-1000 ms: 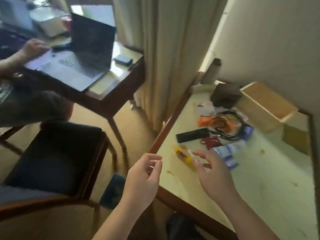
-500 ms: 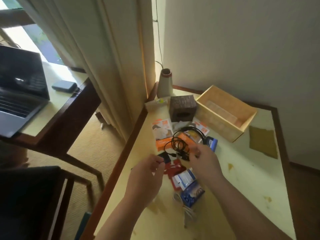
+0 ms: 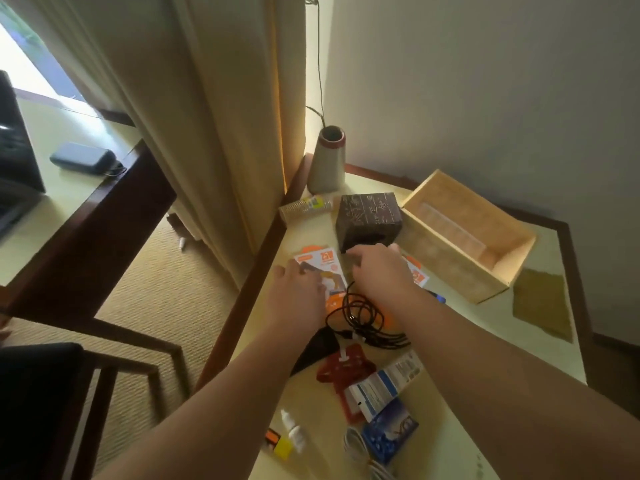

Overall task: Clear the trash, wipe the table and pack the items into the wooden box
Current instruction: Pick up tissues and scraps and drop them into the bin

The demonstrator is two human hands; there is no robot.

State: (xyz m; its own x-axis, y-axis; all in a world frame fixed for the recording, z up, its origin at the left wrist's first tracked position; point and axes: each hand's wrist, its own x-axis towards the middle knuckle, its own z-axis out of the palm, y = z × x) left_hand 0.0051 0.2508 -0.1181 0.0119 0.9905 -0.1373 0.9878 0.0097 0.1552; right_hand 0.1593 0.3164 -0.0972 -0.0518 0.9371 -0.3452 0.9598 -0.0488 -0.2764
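An open light wooden box (image 3: 464, 237) stands at the back right of the pale table (image 3: 450, 452). An olive cloth (image 3: 542, 303) lies right of it. My left hand (image 3: 298, 289) rests on an orange-and-white package (image 3: 323, 266). My right hand (image 3: 379, 268) reaches down just in front of a dark brown cube box (image 3: 369, 216); its fingertips are hidden. Below the hands lie a coiled black cable (image 3: 363, 317), a red item (image 3: 343, 370), blue-and-white cartons (image 3: 384, 382), a dark blue packet (image 3: 389, 433) and a small dropper bottle (image 3: 292, 427).
A grey vase (image 3: 327, 161) stands in the table's back corner by the curtain (image 3: 214, 116), with a clear cup (image 3: 306, 206) on its side next to it. A second desk (image 3: 69, 202) with a dark pouch (image 3: 83, 157) is to the left. A chair (image 3: 38, 393) stands lower left.
The view swung from the left desk onto this table. Both hands moved forward over the cable, from the red item up to the orange package and the brown cube.
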